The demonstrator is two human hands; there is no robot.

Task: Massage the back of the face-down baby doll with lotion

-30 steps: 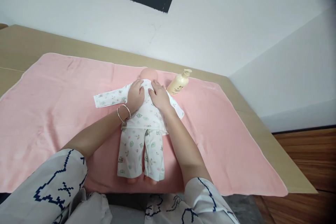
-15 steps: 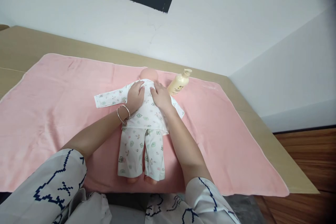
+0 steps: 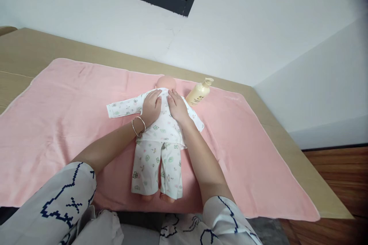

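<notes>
A baby doll (image 3: 162,132) in a white printed top and trousers lies on a pink blanket (image 3: 86,92), its bald head away from me and its feet towards me. No facial features show on the head. My left hand (image 3: 151,106) rests flat on the left side of the doll's upper body, fingers stretched out; a bangle circles that wrist. On the right side of the upper body lies my right hand (image 3: 177,106), its fingers also extended. The two hands are apart, with printed cloth showing between them. Neither grasps anything.
A cream pump bottle (image 3: 198,92) is on the blanket, right of the doll's head. The blanket covers much of a wooden table (image 3: 276,138). A white wall (image 3: 230,26) with a dark window frame (image 3: 172,0) rises behind the table.
The whole view has shifted slightly, so everything appears a little further right. Both hands stay on the doll's upper body, with little visible change in their pose.
</notes>
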